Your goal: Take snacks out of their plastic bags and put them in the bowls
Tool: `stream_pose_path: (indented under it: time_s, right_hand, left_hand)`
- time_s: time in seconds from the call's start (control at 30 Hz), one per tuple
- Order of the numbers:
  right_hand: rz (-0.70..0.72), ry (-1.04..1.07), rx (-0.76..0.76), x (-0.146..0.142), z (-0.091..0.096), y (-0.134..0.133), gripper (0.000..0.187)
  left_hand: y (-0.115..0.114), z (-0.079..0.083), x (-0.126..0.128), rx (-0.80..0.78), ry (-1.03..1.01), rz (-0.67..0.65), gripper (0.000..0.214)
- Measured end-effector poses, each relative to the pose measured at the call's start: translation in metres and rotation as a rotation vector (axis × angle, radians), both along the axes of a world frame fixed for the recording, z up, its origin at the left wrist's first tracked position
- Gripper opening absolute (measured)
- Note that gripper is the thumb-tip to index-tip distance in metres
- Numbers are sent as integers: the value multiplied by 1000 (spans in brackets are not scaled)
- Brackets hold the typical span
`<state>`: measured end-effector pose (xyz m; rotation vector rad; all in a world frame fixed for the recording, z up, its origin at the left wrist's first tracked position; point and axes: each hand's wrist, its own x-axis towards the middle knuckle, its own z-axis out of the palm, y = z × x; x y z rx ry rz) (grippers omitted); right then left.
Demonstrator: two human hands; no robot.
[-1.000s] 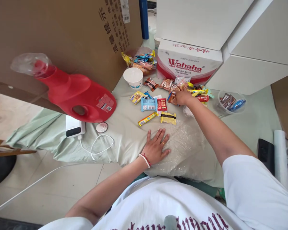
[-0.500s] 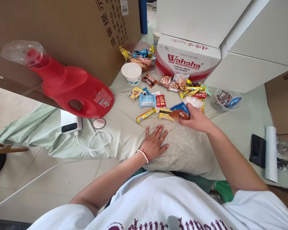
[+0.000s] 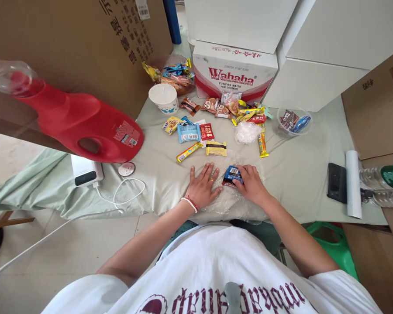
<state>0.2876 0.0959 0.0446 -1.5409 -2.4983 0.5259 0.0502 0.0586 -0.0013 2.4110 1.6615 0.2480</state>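
A sheet of clear plastic film lies flat at the front of the cloth-covered table. My left hand presses on its left part, fingers spread. On the film's middle my right hand grips a blue snack packet, with a brown edge showing beneath it. Just beyond are a yellow packet, a yellow stick packet, a light blue packet and a red packet. A crumpled ball of clear plastic sits behind my right hand.
Several wrapped snacks lie before the Wahaba carton. A white paper cup and a clear tub stand at either side. The red jug and power bank are left; a phone and white roll are right.
My right hand has come down and toward me, setting the blue packet onto the film. My left hand stays on the film. The whole view has shifted slightly.
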Motion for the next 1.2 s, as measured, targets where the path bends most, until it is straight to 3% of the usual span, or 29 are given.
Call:
stream_pose_path:
  time_s: [0.27,0.47,0.67,0.8,0.9,1.0,1.07,1.2]
  right_hand:
    - [109,-198,31,-8,-1,-10,58]
    - [93,-95,88,3,5,-3,56]
    - [205,-125,121,-1,-9,-1,59]
    - [207,76,92,22,2,-7,68]
    - [237,261,19,45,16,-26,72]
    - [314,211,-16,56,11,-56,87]
    - [313,118,11,58,-2,-74,79]
    - [280,109,37,59,-20,-83,30]
  left_hand:
    - [0,1,1,-3,10,7,71]
    - [0,4,2,-30,27,11,72]
    - [0,2,0,-32,7,13,79]
    - [3,5,-13,-37,-93,-13,76]
    - [7,13,-34,-38,-171,-125,67]
    - [10,20,-57,-104,-207,-364,82]
    - [10,23,-69,-166,-201,-467,86]
    - [6,24,-78,-227,-146,-519,75]
